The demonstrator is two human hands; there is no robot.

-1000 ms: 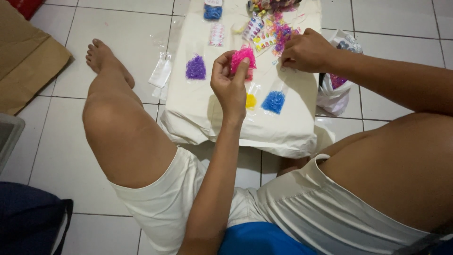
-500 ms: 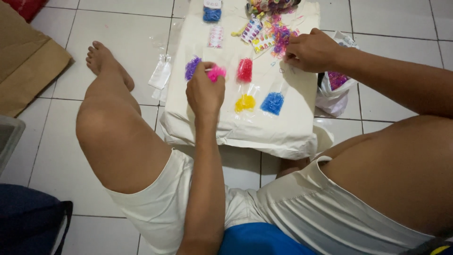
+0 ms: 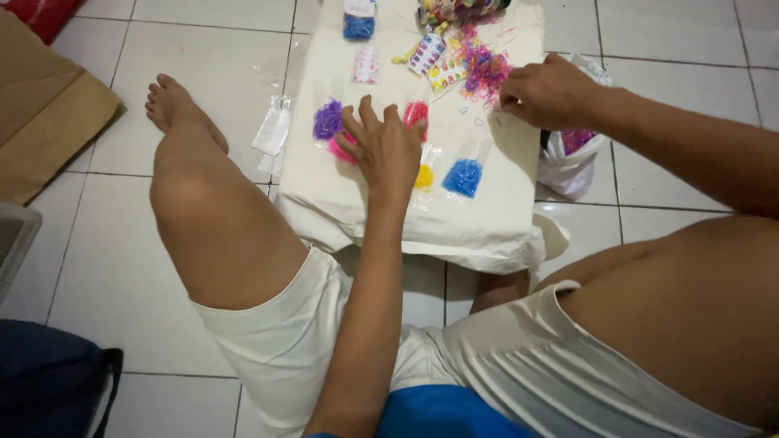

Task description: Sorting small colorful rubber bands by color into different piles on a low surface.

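My left hand point(image 3: 388, 150) lies flat with fingers spread on a white cushion-like cloth point(image 3: 487, 223), pressing on a small clear packet of pink rubber bands point(image 3: 339, 149). Beside it lie packets of purple bands point(image 3: 328, 120), red bands point(image 3: 417, 112), yellow bands point(image 3: 423, 177) and blue bands point(image 3: 463, 177). My right hand point(image 3: 552, 93) rests curled at the cloth's far right, fingertips together next to a loose pile of pink and purple bands point(image 3: 485, 69). What the fingertips pinch, if anything, is hidden.
My bare left leg point(image 3: 215, 219) lies to the left of the cloth, my right thigh at lower right. Empty clear bags point(image 3: 272, 130) lie on the tiled floor. A white plastic bag point(image 3: 568, 166) sits right of the cloth, brown cardboard point(image 3: 49, 105) far left, another blue packet point(image 3: 358, 24) at the top.
My left hand carried the pink packet from mid-air down and left, set it on the cloth beside the purple one and flattened over it. The right hand barely moved.
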